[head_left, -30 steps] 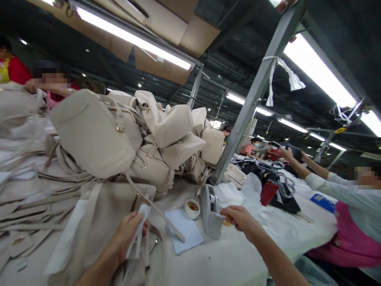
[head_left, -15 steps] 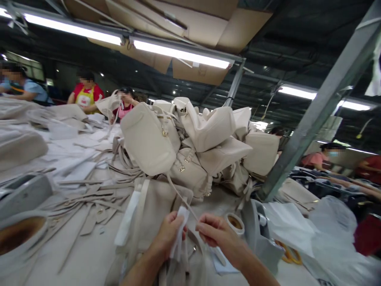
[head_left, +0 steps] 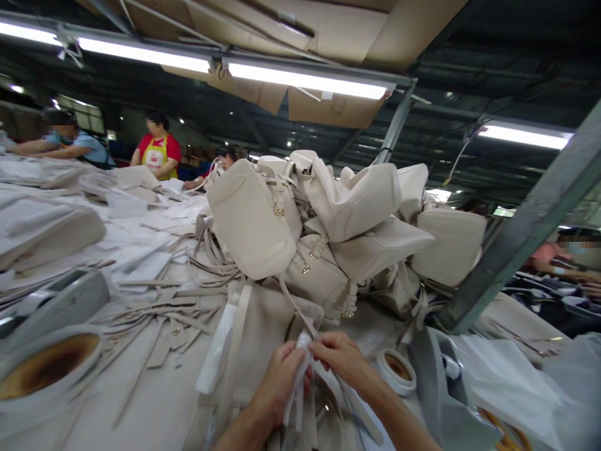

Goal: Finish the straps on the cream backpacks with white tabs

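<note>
My left hand (head_left: 282, 376) is closed around a thin white wrapping strip (head_left: 295, 391), whose loose ends hang below the fingers. My right hand (head_left: 345, 360) pinches a narrow cream strap (head_left: 297, 309) right beside the top of the strip, and the two hands nearly touch. Part of the strap is hidden by the fingers. Beneath both hands lies a cream bag (head_left: 267, 326), with a white paper piece (head_left: 216, 351) along its left side. Behind it rises a heap of cream bags (head_left: 253, 219) with gold buckles.
Loose straps (head_left: 178, 313) lie on the table to the left, near a brown-stained round pot (head_left: 51, 366). At right are a small white cup (head_left: 397, 371), a grey tape dispenser (head_left: 436, 382), clear plastic (head_left: 511, 376) and a slanting metal post (head_left: 526, 232). Several co-workers are farther off.
My right hand has come closer to my left, closing the gap at the white strip. The view has shifted left, so the scene sits farther right.
</note>
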{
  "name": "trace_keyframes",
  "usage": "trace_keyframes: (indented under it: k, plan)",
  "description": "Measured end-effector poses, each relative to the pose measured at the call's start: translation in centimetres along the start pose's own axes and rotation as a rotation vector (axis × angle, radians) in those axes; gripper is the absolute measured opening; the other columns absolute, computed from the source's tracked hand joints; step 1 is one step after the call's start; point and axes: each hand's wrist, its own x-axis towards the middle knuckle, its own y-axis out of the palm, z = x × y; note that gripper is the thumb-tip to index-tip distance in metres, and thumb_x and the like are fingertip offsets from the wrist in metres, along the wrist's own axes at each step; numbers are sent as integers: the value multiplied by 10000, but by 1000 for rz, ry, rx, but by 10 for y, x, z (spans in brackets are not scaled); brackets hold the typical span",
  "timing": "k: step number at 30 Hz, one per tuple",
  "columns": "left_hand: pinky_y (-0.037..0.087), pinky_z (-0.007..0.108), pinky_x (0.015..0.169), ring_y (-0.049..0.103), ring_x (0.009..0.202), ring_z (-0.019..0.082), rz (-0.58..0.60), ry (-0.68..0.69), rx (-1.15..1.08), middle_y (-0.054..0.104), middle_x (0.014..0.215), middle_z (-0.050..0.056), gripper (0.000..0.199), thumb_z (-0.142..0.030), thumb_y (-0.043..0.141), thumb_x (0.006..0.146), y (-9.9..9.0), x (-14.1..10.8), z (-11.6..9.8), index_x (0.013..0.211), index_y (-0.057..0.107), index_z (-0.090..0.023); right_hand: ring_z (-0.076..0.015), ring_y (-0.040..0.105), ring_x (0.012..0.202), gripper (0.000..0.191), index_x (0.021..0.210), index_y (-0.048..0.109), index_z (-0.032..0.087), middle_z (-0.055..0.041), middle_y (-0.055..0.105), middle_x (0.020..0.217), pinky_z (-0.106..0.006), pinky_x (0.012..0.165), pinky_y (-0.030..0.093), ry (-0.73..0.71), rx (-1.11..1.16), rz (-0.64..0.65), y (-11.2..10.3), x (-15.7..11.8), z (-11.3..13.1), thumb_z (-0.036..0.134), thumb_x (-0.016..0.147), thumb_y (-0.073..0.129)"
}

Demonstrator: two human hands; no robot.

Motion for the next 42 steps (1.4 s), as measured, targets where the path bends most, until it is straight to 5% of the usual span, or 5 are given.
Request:
trace_keyframes:
  k: [7,15,31,37,42]
  plan:
    - [275,220,389,392,368,82,-72,43,23,499,472,-48,435,-627,578,722,2,3,4,694,535,-195,-74,307,446,271,568,553,187,61,458,485,-238,451,192,139,207,75,3,-14,-7,428,667,631]
    - [272,205,393,384,368,80,-15,59,-9,495,461,-60,402,-606,554,713,0,3,2,765,504,-211,-84,380,409,149,668,500,217,83,489,448,-224,435,208,207,332,-35,28,-7,-15,308,632,612]
    - [307,209,352,411,353,98,-16,106,81,507,441,-49,733,-687,572,678,4,2,3,1134,599,-113,-99,478,416,275,719,584,189,59,557,494,-219,419,294,121,461,-24,42,8,-34,423,633,701]
    - [313,211,362,426,364,115,-13,89,73,513,433,-59,927,-596,578,747,4,1,3,1483,287,-113,-110,486,362,367,841,606,178,62,563,483,-221,376,332,116,617,-34,47,5,-29,429,604,730]
    - [328,213,369,420,342,118,-21,113,59,498,416,-86,927,-500,527,815,3,2,6,1535,54,-156,-90,482,329,438,925,617,165,58,594,512,-189,339,317,132,791,76,44,3,-17,319,554,794]
